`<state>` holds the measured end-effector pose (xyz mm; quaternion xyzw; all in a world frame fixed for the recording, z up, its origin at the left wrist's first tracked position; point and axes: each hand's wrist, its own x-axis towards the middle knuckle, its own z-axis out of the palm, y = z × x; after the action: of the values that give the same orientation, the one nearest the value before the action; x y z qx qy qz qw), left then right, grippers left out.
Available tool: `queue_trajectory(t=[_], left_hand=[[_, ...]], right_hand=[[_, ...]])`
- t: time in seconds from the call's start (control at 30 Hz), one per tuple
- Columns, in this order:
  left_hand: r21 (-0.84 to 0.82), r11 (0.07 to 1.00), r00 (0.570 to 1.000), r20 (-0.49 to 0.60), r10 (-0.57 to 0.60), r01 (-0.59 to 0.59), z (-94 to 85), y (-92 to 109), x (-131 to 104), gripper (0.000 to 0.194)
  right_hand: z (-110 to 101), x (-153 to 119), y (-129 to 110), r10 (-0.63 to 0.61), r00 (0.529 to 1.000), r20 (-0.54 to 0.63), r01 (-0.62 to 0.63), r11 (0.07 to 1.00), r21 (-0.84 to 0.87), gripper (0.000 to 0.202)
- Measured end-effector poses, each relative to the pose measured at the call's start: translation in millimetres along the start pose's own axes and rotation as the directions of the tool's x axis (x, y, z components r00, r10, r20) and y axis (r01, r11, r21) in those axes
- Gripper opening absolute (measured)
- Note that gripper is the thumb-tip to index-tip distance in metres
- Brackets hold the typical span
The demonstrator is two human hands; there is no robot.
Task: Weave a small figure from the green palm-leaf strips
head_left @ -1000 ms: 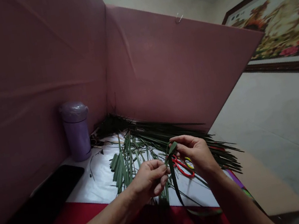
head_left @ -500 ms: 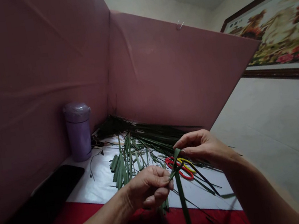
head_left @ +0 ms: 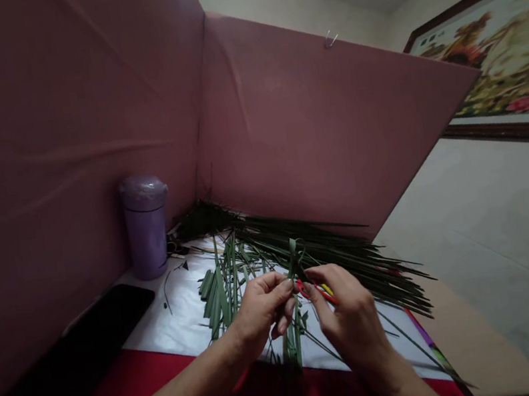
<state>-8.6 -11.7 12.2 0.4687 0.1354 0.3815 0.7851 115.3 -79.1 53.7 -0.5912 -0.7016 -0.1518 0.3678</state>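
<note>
Grip of the left hand (head_left: 266, 304): thumb and forefinger look pressed together on the lower part of a green leaf strip (head_left: 295, 254), which stands up off the fingertips, above the white tabletop (head_left: 188, 322). Across from it, the right hand (head_left: 349, 305) has its thumb and forefinger curled close beside the strip, just behind its base; whether they are clamped on it or only near it I cannot tell, as the fold there is dark and small.

Handling the leaf well, I would judge, means letting the left pinch act as a firm anchor right at the crossing, while the right fingertips work the strip flat and snug, with light pressure so the blade does not split along its grain. Small moves near the pinch should serve better than pulling from far off, and any loose tail is best kept clear of the scissors (head_left: 328, 290), whose red and yellow handles show just behind the right fingers.

As for direction, the visible part of the strip points upward and away from the person, its long axis close to upright, with a slight lean to the right and a curl at the top. Its lower end is lost among the fingers. Beyond it, the long leaves (head_left: 388, 268) lie slantwise, running from the back corner toward the right edge.
</note>
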Motion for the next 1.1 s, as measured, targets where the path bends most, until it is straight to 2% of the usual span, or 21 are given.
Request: queue_trajectory(t=[0.13, 0.23, 0.3, 0.37, 0.43, 0.53, 0.67, 0.73, 0.8, 0.93, 1.1], left_hand=[[0.070, 0.997, 1.000, -0.009, 0.026, -0.025, -0.8, -1.1, 0.2, 0.024], [0.110, 0.994, 0.999, -0.025, 0.021, -0.018, 0.1, -2.3, -0.2, 0.023], [0.119, 0.993, 0.999, -0.046, 0.014, -0.009, 0.8, -3.0, -0.3, 0.022], [0.127, 0.992, 0.998, -0.068, 0.010, -0.001, 1.0, -3.4, 0.0, 0.022], [0.139, 0.990, 0.997, -0.078, 0.003, 0.008, 0.3, -3.8, 0.6, 0.023], [0.111, 0.993, 0.999, -0.036, -0.028, 0.032, -2.4, -4.9, 1.7, 0.024], [0.004, 0.993, 0.992, 0.058, -0.115, 0.115, -5.5, -6.5, 2.8, 0.027], [0.015, 0.993, 0.992, 0.053, -0.119, 0.118, -5.0, -6.5, 3.0, 0.027], [0.077, 0.993, 0.996, 0.004, -0.089, 0.089, -3.3, -6.1, 2.9, 0.028], [0.137, 0.988, 0.996, -0.067, -0.066, 0.075, -0.8, -6.6, 3.0, 0.030], [0.097, 0.992, 0.995, -0.073, -0.070, 0.077, -2.9, -11.2, 4.3, 0.030]], right_hand=[[25.3, -10.8, 4.3, -0.050, 0.999, -0.001, 0.049, 0.993, -0.111, 0.025], [32.2, -13.2, 9.7, -0.089, 0.996, -0.031, 0.081, 0.976, -0.204, 0.026], [31.8, -13.7, 11.3, -0.107, 0.994, -0.020, 0.101, 0.975, -0.195, 0.024], [28.8, -13.2, 10.6, -0.049, 0.999, -0.004, 0.048, 0.994, -0.100, 0.020], [24.9, -11.4, 8.7, 0.084, 0.996, 0.040, -0.086, 0.995, 0.051, 0.017], [21.8, -7.9, 7.9, 0.234, 0.957, 0.172, -0.274, 0.924, 0.267, 0.018], [24.8, -7.2, 13.3, 0.258, 0.922, 0.288, -0.368, 0.814, 0.449, 0.019], [26.2, -8.4, 15.2, 0.258, 0.916, 0.308, -0.382, 0.797, 0.468, 0.020], [26.4, -9.6, 15.2, 0.257, 0.922, 0.291, -0.362, 0.838, 0.408, 0.020], [28.2, -11.3, 14.1, 0.221, 0.956, 0.193, -0.251, 0.957, 0.148, 0.017], [38.1, -14.9, 20.5, 0.090, 0.991, 0.099, -0.081, 0.993, -0.087, 0.017]])
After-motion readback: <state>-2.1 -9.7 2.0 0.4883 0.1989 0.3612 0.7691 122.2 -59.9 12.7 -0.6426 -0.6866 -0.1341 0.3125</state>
